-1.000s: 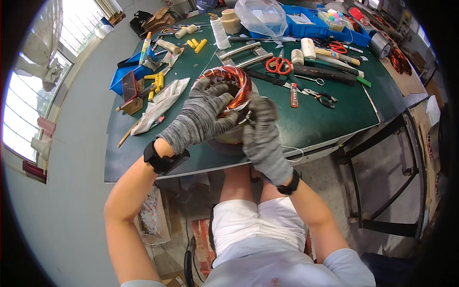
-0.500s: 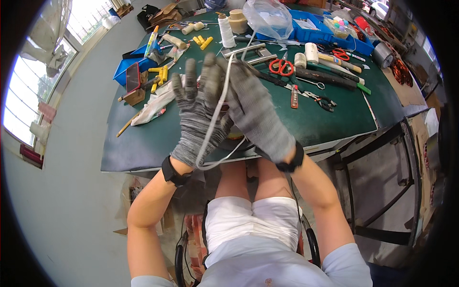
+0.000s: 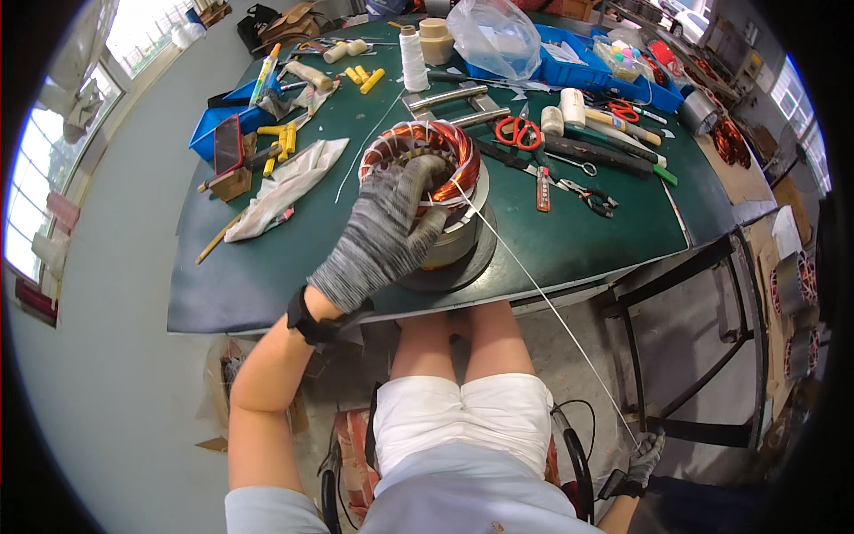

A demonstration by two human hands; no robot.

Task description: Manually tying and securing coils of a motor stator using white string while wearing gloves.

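Observation:
A motor stator point(image 3: 445, 236) with a ring of red-brown copper windings point(image 3: 463, 160) on top stands near the table's front edge, on a dark round base point(image 3: 476, 271). White lacing binds the windings. My left hand point(image 3: 391, 218), in a grey knit glove, grips the stator's near left side, with its fingers in the ring and its thumb outside. From the windings a white cord point(image 3: 543, 289) runs taut to the lower right, past the table edge. Its far end is in my gloved right hand point(image 3: 647, 456), closed low beside the chair.
On the green table point(image 3: 587, 240) lie red-handled scissors point(image 3: 519, 133), pliers point(image 3: 592, 198), a mallet point(image 3: 614, 151) and yellow rolls point(image 3: 286, 142). A white thread spool point(image 3: 412, 58) stands behind the stator. A crumpled white cloth point(image 3: 285, 191) lies left. A black metal frame point(image 3: 685, 338) stands right.
Both hands were together above the stator with a slack loop of cord. My right hand has swung down to the far right, drawing the cord straight. My left hand now holds the stator.

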